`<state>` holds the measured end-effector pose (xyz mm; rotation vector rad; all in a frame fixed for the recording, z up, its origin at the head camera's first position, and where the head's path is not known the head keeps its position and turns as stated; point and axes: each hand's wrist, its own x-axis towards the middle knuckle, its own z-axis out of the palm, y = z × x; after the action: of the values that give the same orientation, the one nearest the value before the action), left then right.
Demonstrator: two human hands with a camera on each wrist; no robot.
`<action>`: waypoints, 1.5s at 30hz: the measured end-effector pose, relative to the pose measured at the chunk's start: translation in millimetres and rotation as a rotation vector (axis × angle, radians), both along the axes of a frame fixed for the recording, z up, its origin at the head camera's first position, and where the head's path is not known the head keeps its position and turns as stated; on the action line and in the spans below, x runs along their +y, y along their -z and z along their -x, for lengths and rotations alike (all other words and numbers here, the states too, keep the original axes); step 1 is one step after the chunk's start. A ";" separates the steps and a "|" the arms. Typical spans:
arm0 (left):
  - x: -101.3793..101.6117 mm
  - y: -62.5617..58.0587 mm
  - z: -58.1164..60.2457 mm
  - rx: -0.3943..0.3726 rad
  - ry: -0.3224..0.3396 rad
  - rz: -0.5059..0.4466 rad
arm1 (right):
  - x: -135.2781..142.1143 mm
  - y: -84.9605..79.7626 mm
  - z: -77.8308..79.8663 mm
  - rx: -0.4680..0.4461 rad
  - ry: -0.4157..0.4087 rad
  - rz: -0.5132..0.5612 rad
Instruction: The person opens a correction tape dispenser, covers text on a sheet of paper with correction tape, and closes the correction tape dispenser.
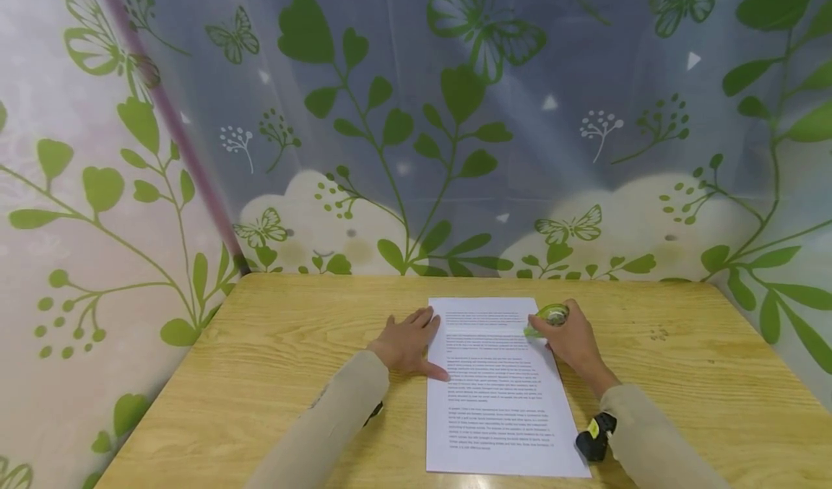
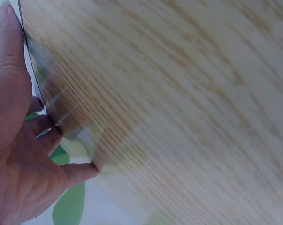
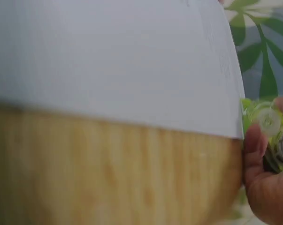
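Left hand [image 1: 408,341], spread wide, rests on the left edge of the printed sheet [image 1: 494,395] upon the desk [image 1: 260,359]; right hand [image 1: 577,342] pinches the green dispenser [image 1: 552,315] at the sheet's upper right; advisable: sheet braced flat, dispenser square, pressure even.

The sheet [image 1: 497,391] is smooth, matt white paper, and the small green tool [image 1: 554,314] looks like shiny, partly see-through plastic. Beneath them the tabletop [image 1: 214,381] shows a wood grain under a smooth, glossy finish (the left wrist view catches soft reflections in it). The printed curtain [image 1: 390,55] looks like thin, smooth cloth, and the beige sleeves [image 1: 653,438] are matt cloth.
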<state>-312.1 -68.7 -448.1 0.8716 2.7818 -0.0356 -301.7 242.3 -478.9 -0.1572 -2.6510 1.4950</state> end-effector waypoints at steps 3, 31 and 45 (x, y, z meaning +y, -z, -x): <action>-1.2 2.0 0.0 -0.004 -0.003 -0.004 | 5.6 5.2 0.1 -0.031 0.033 0.118; 3.7 10.3 2.8 0.037 -0.003 0.056 | -127.0 4.7 5.5 -0.006 0.020 0.223; 2.1 6.8 4.9 0.047 -0.020 0.090 | -133.5 4.1 7.3 -0.004 0.006 0.191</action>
<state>-317.1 -66.5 -455.0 0.8308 2.8071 -0.1786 -309.0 108.7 -483.0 -0.1809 -2.5048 1.7455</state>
